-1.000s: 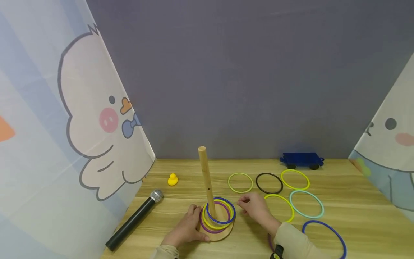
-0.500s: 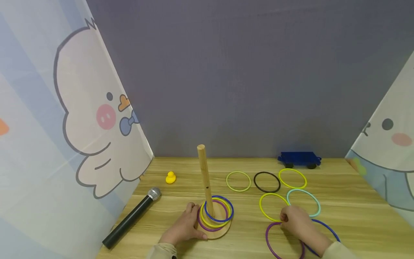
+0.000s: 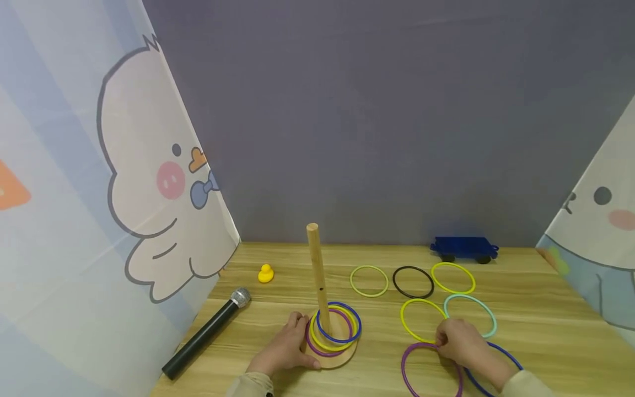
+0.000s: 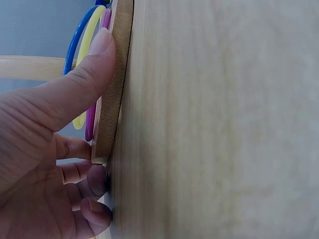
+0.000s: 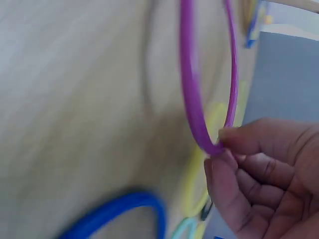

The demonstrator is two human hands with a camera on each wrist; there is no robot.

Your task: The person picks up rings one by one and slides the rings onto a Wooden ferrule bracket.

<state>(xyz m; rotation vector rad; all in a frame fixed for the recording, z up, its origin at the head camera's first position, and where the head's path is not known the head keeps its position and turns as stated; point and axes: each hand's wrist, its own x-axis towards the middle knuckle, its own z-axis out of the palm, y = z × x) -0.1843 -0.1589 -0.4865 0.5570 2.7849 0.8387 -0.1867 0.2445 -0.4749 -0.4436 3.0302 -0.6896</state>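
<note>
My left hand (image 3: 284, 348) holds the round base (image 3: 338, 361) of a wooden ring-toss stand, whose post (image 3: 316, 259) stands upright. In the left wrist view the thumb lies over the base's edge and the other fingers curl beside it. A blue ring (image 3: 359, 331), a yellow ring and a purple ring lie loosely stacked around the post. To the right, my right hand (image 3: 463, 346) pinches another purple ring (image 5: 189, 79) between thumb and forefinger. This ring is tilted up, and a shadow falls on the table beside it in the right wrist view.
Yellow (image 3: 418, 300), turquoise (image 3: 491, 315), black (image 3: 413, 267), pale green (image 3: 369, 267) and blue (image 3: 503, 351) rings lie right of the stand. A blue toy wagon (image 3: 463, 248) stands at the back. A microphone (image 3: 203, 339) and yellow rubber duck (image 3: 265, 274) lie left.
My right hand has moved away from the stand to the right and taken hold of the purple ring, which has shifted slightly left. The left hand has stayed on the base.
</note>
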